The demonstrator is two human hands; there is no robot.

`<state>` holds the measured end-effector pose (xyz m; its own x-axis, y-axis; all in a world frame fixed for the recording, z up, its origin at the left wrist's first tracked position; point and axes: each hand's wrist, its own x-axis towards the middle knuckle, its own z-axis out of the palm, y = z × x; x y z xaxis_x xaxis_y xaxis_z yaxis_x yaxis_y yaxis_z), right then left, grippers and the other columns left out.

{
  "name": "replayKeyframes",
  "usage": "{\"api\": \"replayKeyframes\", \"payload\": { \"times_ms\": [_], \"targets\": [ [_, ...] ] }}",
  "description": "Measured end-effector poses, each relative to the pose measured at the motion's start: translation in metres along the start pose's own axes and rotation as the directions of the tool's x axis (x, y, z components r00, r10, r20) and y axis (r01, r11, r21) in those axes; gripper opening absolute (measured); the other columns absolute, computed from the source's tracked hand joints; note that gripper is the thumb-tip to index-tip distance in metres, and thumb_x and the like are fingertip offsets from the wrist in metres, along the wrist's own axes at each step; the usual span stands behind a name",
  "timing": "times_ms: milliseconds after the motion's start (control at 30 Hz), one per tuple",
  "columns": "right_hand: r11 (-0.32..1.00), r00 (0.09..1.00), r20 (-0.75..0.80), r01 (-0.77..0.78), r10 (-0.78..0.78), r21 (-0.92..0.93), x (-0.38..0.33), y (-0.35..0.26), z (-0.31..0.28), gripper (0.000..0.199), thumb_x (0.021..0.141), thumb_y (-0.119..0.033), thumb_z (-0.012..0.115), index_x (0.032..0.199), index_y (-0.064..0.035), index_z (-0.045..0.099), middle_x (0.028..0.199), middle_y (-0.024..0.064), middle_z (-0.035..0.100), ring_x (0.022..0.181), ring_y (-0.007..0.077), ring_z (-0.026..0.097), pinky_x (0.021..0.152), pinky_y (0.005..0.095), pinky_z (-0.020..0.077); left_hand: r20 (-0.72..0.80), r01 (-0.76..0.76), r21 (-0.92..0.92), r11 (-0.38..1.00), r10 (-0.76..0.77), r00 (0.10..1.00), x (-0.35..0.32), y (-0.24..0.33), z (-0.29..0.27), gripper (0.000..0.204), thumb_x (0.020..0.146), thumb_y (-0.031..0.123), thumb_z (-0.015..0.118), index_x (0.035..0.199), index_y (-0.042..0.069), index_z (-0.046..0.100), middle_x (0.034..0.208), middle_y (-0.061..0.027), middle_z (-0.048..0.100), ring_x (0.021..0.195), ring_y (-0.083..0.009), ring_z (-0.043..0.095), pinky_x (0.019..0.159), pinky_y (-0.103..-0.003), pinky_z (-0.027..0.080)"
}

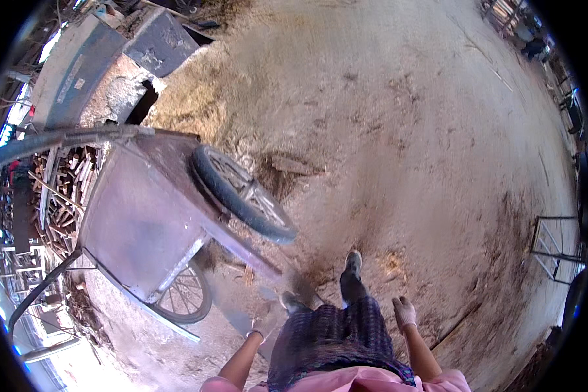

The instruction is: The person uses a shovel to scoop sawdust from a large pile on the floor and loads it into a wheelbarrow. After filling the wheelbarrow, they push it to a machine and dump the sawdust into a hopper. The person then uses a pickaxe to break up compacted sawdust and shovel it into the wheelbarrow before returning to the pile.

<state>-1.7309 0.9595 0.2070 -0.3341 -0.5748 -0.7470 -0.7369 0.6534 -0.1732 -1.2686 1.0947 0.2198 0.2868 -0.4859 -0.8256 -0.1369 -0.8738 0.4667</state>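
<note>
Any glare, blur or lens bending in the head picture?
Head view: daylight blows out parts of the left rim; a sheen lies on the purplish-brown metal cart; the pale-gloved left hand looks blurred, the pale-gloved right hand clearer; fisheye bends edges near the rim.

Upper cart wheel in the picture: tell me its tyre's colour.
The tyre is dark grey, nearly black; it shows best in the head view.

the cart [137,215] is mauve, the shirt [353,379] pink, the lower garment [326,336] patterned purple.
</note>
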Motion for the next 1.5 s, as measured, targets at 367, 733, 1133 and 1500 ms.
{"api": "replayKeyframes", "payload": {
  "times_ms": [367, 733, 1133, 1500],
  "targets": [
    [0.956, 0.992, 0.106, -0.099, 0.072, 0.275, 0.186, -0.047, -0.131, 0.035, 0.098, -0.031, 0.066, 0.121, -0.0043, 0.066, 0.083, 0.0050, 0.065, 0.067, 0.0155, 0.061, 0.059, 0.0329, 0.0504, -0.034, 0.013, -0.108, 0.994, -0.017, 0.999, 0.102, 0.100, 0.035, 0.053, 0.099, 0.048, 0.058, 0.131, 0.006, 0.064, 0.123, -0.0140, 0.070, 0.119, -0.0242, 0.063, 0.101, -0.037, 0.048],
    [0.939, 0.912, 0.410, -0.113, -0.032, 0.325, 0.287, -0.463, -0.148, 0.018, 0.097, -0.024, 0.061, 0.106, -0.0093, 0.064, 0.075, 0.0006, 0.059, 0.058, 0.0119, 0.056, 0.050, 0.0278, 0.0436, -0.176, -0.056, -0.510, 0.858, -0.041, 0.983, 0.345, 0.186, -0.037, 0.047, 0.099, 0.052, 0.057, 0.097, 0.006, 0.068, 0.089, -0.0033, 0.066, 0.085, -0.0180, 0.060, 0.081, -0.039, 0.049],
    [0.412, 0.561, 0.612, 0.827, -0.557, -0.383, 0.538, -0.804, -0.136, 0.026, 0.099, -0.032, 0.057, 0.097, -0.0071, 0.065, 0.087, 0.0129, 0.067, 0.075, 0.0325, 0.064, 0.065, 0.0433, 0.0504, -0.331, 0.110, -0.647, 0.754, -0.408, 0.851, 0.476, 0.404, -0.223, 0.041, 0.099, 0.048, 0.059, 0.101, 0.009, 0.069, 0.084, -0.0015, 0.066, 0.075, -0.0159, 0.060, 0.069, -0.033, 0.048],
    [0.388, 0.444, 0.421, 0.896, -0.791, -0.216, 0.630, -1.366, -0.085, 0.037, 0.101, -0.036, 0.054, 0.109, -0.0022, 0.066, 0.096, 0.0095, 0.069, 0.087, 0.0233, 0.063, 0.078, 0.0397, 0.0506, -0.103, 0.232, -0.759, 0.608, -0.465, 0.879, 0.583, 0.514, -0.268, 0.044, 0.099, 0.051, 0.058, 0.110, 0.009, 0.068, 0.090, -0.0050, 0.069, 0.079, -0.0186, 0.063, 0.069, -0.036, 0.049]
  ]
}}
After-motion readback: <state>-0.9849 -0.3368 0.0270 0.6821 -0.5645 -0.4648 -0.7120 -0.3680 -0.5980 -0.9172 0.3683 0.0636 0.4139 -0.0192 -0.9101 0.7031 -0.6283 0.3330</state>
